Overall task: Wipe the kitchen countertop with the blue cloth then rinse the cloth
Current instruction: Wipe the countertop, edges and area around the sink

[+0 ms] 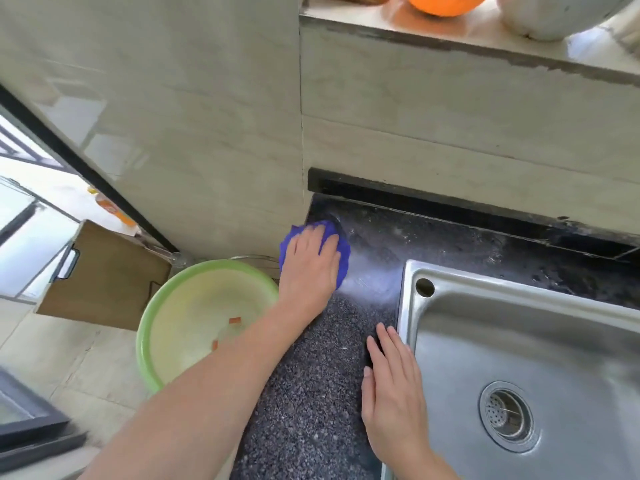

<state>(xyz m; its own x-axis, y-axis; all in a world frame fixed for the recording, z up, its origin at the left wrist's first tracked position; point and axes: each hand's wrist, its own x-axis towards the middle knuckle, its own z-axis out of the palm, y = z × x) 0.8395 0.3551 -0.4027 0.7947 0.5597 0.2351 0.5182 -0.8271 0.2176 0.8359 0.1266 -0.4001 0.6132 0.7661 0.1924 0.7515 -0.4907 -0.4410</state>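
The left hand (311,261) lay palm-down on the blue cloth (342,259), fingers fairly straight and spread, pressing it flat rather than clutching it. The cloth showed past the fingertips and along the thumb side of that hand, bunched on the far corner of the dark speckled countertop (311,393), right where the tiled wall (207,133) met the counter. Just beyond the cloth, towards the sink, a pale wet-looking sheen lay on the stone.

The right hand (391,386) rested nearer the body, relaxed and flat on the counter, holding nothing, its little-finger edge against the left rim of the steel sink (519,341). Beyond that hand the basin dropped to a round drain strainer (507,415).

Under the left forearm, off the counter's edge, a green basin (194,306) sat on the floor with a few small orange scraps in it, and a brown board (104,275) leaned past it. Far above both hands, a ledge (450,32) carried an orange bowl (446,3).
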